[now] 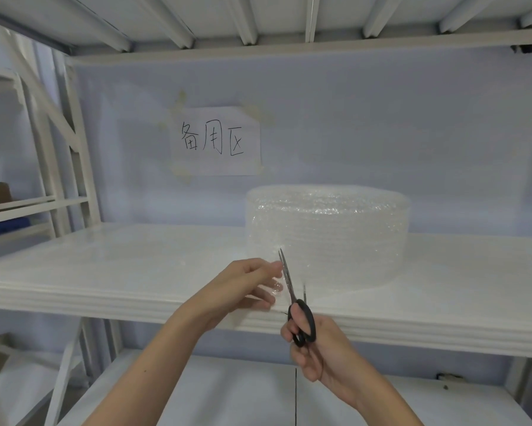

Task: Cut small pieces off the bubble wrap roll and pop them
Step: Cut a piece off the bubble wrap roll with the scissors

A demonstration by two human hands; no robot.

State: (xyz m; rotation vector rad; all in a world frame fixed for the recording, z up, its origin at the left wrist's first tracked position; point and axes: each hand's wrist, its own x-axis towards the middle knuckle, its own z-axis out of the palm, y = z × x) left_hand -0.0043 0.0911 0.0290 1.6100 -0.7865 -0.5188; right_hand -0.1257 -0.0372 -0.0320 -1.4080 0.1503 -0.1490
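Two bare hands work at a white shelf [135, 272]. The right hand [317, 348] grips black-handled scissors [292, 299], blades parted and pointing up. Just left of the blades, the left hand [243, 287] pinches a clear flap of wrap between its fingers [270, 267]. The roll [335, 235] stands on the shelf right behind both hands.

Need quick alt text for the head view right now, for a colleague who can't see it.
A right hand works black-handled scissors, blades up, into bubble wrap that the left hand pinches, drawn from the bubble wrap roll on a white shelf. A handwritten paper sign is taped behind.
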